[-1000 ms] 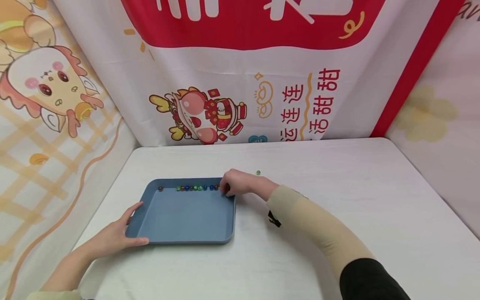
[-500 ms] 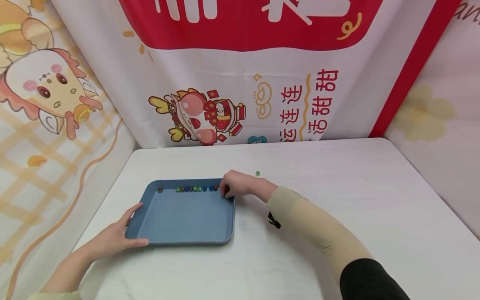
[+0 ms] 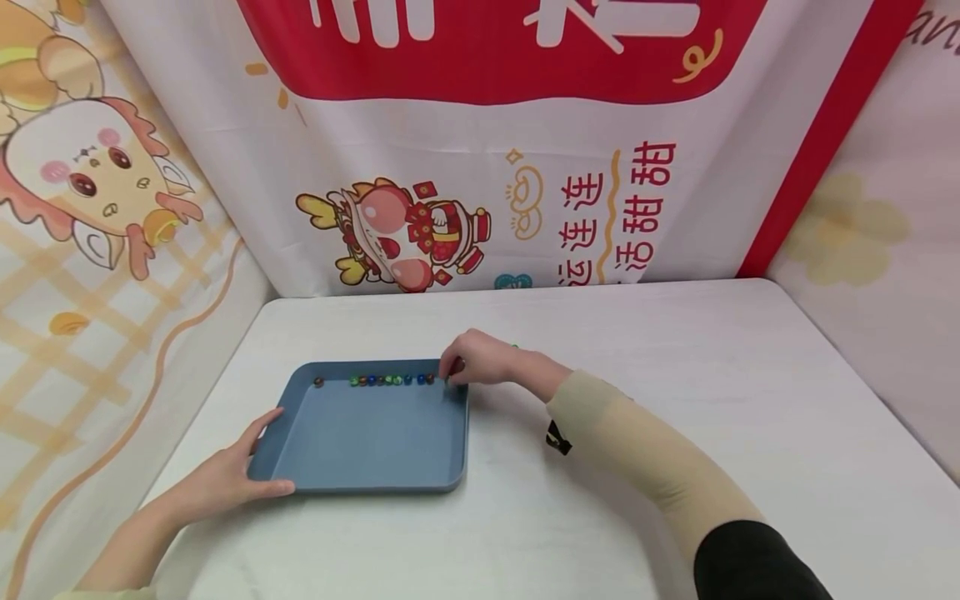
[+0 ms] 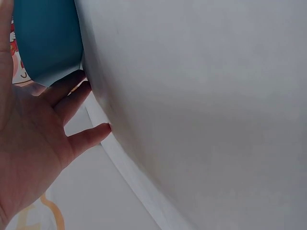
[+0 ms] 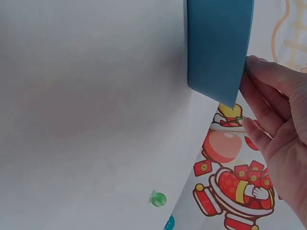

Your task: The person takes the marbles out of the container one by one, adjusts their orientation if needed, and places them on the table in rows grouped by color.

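A blue-grey rectangular tray (image 3: 360,442) lies on the white table. My left hand (image 3: 213,485) holds its near left corner, thumb along the front rim and fingers at the left side. In the left wrist view several fingers of that hand (image 4: 38,129) extend beside the tray (image 4: 48,38). Over the far right corner, my right hand (image 3: 480,357) pinches a small greenish marble (image 3: 447,382), mostly hidden by the fingertips. Several coloured marbles (image 3: 372,380) line the tray's back wall. One brown marble (image 3: 318,382) sits apart at the back left.
A green marble (image 5: 158,199) lies on the table behind the right wrist, nearly hidden in the head view. Printed cloth (image 3: 450,133) hangs behind the table, with more cloth at both sides. A black clip-like piece (image 3: 558,437) hangs at the right sleeve.
My right hand has risen slightly and shifted right at the tray's far right corner, uncovering a little of the marble at its fingertips. The left hand keeps its place on the tray.
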The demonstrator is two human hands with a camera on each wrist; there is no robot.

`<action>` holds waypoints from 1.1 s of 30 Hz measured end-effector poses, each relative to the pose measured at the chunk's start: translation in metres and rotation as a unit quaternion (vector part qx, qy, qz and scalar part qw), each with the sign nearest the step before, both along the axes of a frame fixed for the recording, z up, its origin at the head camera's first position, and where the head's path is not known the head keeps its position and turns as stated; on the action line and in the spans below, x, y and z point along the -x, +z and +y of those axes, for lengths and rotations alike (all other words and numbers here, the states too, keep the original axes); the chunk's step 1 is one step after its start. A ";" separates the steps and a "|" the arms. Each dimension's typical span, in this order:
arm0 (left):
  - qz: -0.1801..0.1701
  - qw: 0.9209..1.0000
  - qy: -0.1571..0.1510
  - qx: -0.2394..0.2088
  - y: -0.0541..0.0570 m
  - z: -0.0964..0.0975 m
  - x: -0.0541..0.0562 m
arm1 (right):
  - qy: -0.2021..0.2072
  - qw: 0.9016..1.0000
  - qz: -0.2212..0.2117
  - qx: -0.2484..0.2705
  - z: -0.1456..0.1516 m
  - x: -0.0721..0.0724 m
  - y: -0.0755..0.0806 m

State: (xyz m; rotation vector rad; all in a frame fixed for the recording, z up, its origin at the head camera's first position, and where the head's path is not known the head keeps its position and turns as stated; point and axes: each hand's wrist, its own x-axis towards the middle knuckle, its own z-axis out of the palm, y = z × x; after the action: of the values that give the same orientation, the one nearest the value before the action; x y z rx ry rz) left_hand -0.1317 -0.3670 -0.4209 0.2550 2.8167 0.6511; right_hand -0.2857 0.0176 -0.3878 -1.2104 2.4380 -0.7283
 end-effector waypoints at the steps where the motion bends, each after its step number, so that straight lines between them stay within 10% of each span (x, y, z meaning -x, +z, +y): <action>1: 0.000 1.000 0.000 0.000 0.000 0.000 0.000 | 0.002 1.000 0.002 0.004 0.002 0.000 0.002; 33: -0.021 1.000 0.006 -0.001 0.002 0.000 0.000 | -0.032 0.997 0.005 0.064 0.070 -0.002 0.027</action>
State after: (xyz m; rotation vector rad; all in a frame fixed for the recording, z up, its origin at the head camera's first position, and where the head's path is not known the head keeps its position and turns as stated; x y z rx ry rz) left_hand -0.1315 -0.3667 -0.4194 0.2220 2.7808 0.6540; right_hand -0.2834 0.0874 -0.3605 -1.1887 2.4819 -0.9112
